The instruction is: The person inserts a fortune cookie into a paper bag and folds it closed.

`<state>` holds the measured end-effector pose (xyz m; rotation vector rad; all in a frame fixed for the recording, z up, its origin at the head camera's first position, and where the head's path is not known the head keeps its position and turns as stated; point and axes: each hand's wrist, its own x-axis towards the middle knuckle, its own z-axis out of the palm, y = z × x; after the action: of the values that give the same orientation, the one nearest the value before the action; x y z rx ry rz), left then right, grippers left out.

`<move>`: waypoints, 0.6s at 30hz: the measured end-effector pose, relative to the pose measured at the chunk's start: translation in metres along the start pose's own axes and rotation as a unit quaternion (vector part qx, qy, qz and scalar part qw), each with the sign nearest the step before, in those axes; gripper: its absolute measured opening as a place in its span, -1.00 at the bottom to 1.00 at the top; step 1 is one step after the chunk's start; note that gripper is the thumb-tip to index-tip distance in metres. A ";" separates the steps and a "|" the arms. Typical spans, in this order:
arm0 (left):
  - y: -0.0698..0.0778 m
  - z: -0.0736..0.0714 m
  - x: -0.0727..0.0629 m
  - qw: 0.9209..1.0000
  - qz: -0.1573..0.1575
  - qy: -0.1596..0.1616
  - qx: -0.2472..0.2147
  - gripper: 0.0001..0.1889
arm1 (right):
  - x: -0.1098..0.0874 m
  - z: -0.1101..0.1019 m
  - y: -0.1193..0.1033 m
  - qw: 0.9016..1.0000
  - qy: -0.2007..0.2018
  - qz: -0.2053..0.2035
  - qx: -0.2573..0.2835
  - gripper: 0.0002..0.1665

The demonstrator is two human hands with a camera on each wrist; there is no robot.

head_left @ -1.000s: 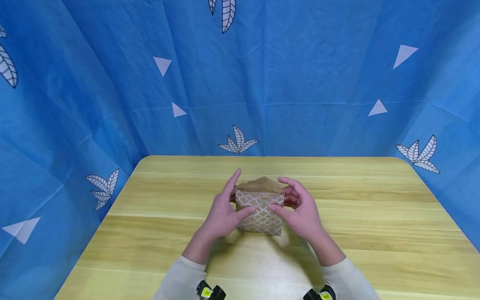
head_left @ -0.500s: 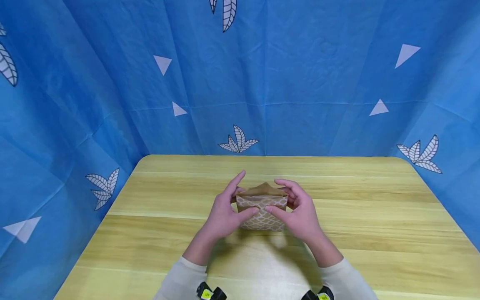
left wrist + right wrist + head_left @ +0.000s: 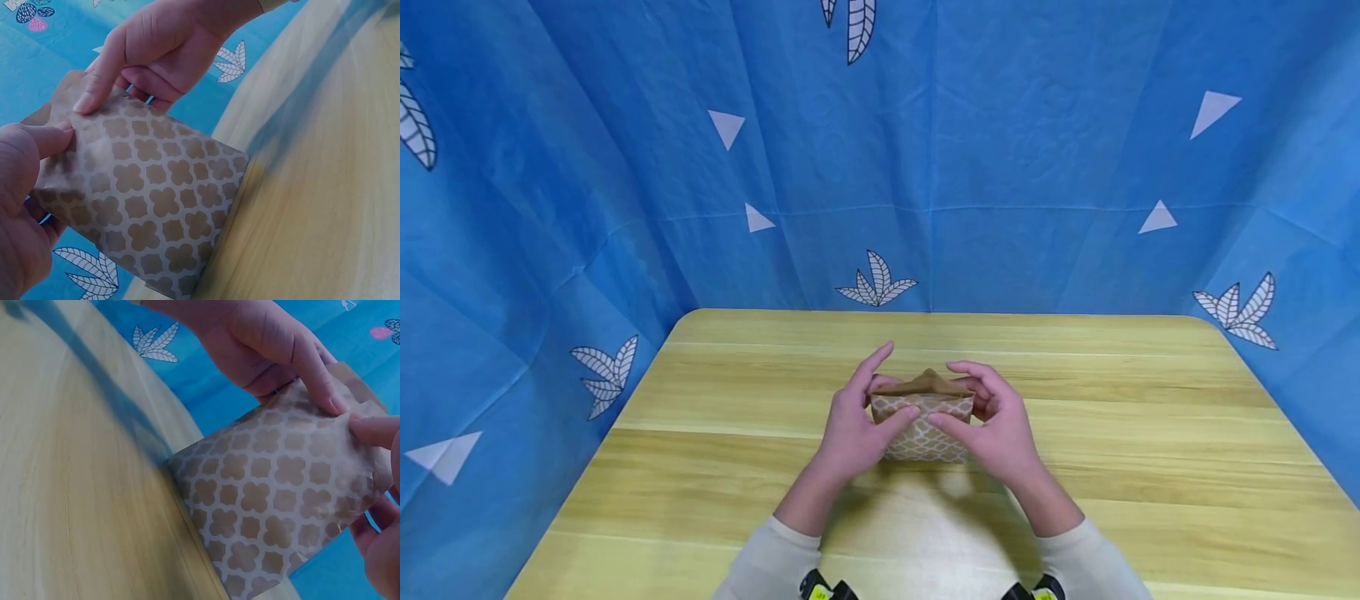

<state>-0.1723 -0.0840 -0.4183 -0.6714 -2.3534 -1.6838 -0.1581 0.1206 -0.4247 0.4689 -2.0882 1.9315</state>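
A brown paper bag (image 3: 925,443) with a white lattice print stands upright near the middle of the table, its mouth slightly parted and its back edge rising to a peak. My left hand (image 3: 853,427) grips the bag's left side, thumb on the front near the top and fingers behind. From the other side my right hand (image 3: 1000,427) holds it the same way, the two thumbs pointing at each other with a small gap. Both wrist views show the printed front (image 3: 164,200) close up, its lower edge at the tabletop. The bag's inside is hidden.
The pale wooden table (image 3: 685,483) spreads out around the hands. Behind it and along its sides hangs a blue cloth (image 3: 1015,150) with white leaves and triangles.
The bag has gone from tilted to level, and its back edge shows lower behind the front. Both thumbs have come closer together across the front.
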 end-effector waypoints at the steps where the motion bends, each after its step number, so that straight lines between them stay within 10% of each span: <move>1: 0.000 0.000 0.000 1.000 -0.001 0.003 -0.001 -0.10 | 0.000 0.001 0.000 1.000 0.000 0.000 -0.003 -0.26; 18: 0.037 -0.002 0.000 1.000 -0.019 0.011 -0.019 -0.16 | 0.002 0.002 0.009 0.999 -0.007 -0.045 0.019 -0.44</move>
<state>-0.1559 -0.0765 -0.3863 -0.6136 -2.3392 -1.7468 -0.1634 0.1195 -0.4322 0.5747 -2.0062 1.9240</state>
